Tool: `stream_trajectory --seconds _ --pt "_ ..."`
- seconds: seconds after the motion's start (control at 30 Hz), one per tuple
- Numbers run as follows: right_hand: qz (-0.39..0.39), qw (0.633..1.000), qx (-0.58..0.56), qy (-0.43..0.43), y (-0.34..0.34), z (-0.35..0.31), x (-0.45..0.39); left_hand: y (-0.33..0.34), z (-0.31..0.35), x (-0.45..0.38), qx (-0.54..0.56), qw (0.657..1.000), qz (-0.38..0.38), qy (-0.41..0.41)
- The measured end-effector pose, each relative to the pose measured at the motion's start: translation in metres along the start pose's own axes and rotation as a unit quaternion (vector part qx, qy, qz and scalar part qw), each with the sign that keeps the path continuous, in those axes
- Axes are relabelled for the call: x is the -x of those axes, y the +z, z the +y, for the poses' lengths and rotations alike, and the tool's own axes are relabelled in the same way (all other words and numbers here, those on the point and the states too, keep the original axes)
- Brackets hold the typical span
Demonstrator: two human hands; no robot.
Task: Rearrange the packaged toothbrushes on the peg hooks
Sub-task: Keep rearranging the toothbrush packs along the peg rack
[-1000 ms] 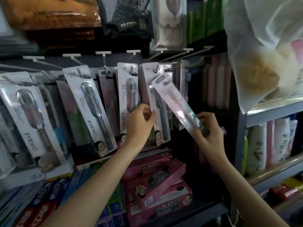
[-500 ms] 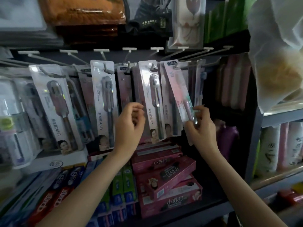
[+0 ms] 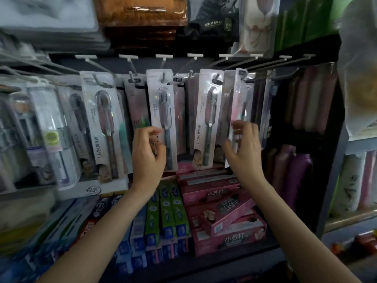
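Several packaged toothbrushes hang in a row on white peg hooks (image 3: 195,56). My left hand (image 3: 149,154) is at the lower left edge of a white toothbrush pack (image 3: 162,103), with finger and thumb curled round that edge. A pink toothbrush pack (image 3: 239,99) hangs upright on a hook at the right of the row. My right hand (image 3: 243,148) is in front of its lower half with fingers loosely spread, fingertips at the pack. Between the two hangs another white pack (image 3: 208,111).
Pink toothpaste boxes (image 3: 226,213) and green and blue ones (image 3: 167,213) are stacked on the shelf below the hooks. Bottles (image 3: 293,174) stand to the right, behind a grey shelf post (image 3: 334,172). A hanging plastic bag (image 3: 359,64) is at the upper right.
The pink pack, held tilted in my right hand a second ago, now hangs straight on the hook and my right fingers have loosened. My left hand stayed at the white pack.
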State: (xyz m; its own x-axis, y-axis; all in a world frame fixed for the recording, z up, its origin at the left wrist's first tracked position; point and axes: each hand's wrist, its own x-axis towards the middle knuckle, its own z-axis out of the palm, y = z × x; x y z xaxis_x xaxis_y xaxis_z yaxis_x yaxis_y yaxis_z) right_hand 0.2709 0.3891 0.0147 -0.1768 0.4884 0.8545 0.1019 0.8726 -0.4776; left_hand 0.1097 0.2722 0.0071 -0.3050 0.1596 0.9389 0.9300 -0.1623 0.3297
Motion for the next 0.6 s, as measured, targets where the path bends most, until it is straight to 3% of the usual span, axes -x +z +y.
stream_trajectory --seconds 0.37,0.5,0.6 --pt "-0.148 0.973 -0.167 -0.058 0.077 -0.08 0.018 -0.087 -0.042 0.002 -0.095 0.992 0.059 -0.051" --pt "-0.212 0.964 -0.143 -0.069 0.117 -0.099 0.03 -0.11 -0.052 0.001 -0.08 0.994 0.017 -0.075" --pt "-0.23 0.963 -0.137 -0.017 0.149 -0.111 0.036 -0.124 -0.059 0.002 -0.106 0.99 -0.014 -0.092"
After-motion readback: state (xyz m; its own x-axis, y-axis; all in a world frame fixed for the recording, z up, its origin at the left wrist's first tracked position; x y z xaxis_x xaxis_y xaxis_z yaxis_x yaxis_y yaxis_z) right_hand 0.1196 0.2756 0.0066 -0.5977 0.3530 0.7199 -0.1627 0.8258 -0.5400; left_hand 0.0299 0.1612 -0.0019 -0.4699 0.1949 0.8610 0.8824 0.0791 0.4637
